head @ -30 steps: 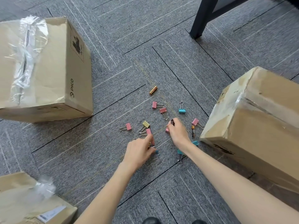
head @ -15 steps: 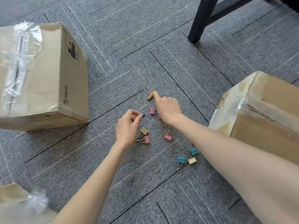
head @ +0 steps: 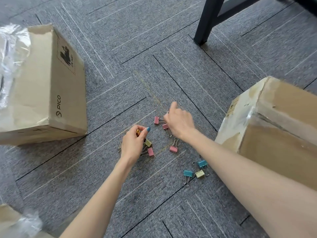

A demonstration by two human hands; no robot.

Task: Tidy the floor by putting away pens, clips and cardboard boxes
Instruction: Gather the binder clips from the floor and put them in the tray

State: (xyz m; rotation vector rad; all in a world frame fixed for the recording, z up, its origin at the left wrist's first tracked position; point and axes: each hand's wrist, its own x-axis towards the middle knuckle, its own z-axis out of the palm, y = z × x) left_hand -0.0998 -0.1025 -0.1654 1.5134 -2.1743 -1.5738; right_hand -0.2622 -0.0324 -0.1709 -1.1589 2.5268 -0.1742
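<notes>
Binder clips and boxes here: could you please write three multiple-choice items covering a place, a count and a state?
1. Where is the PICO box? A left of the left hand; B on a chair; C on a shelf.
2. How many blue clips show? A one; B two; C four.
3. The left hand: A lies flat; B pinches a small gold object; C grips a box.
Answers: 1 A, it stands at far left; 2 B, a pair at lower right; 3 B, fingertips close on it.

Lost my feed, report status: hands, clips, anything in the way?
Left hand pinches a gold clip. Right hand curled over pink clips, grip unclear. Blue clips and a yellow clip loose on carpet. Nothing blocking them.
</notes>
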